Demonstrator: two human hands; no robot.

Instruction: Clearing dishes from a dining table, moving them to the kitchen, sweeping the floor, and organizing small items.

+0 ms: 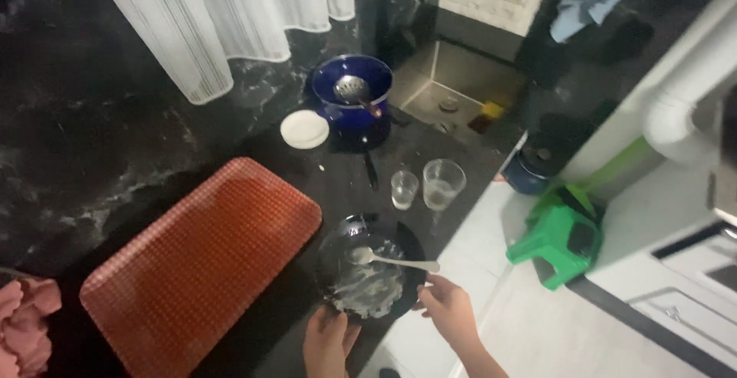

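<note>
Below, both hands grip a dark glass plate [368, 274]: left hand [328, 341] on its near rim, right hand [449, 310] by the spoon [391, 260]; likely fragile, slippery.

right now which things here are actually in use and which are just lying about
In use:
left hand
right hand
dark glass plate smeared with white residue
metal spoon

Lying about:
blue enamel pot with ladle
two clear glasses
white round lid
red checked tray

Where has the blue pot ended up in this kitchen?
The blue pot sits at the back of the dark counter, just left of the sink, with a slotted ladle inside and a small white lid beside it.
</note>
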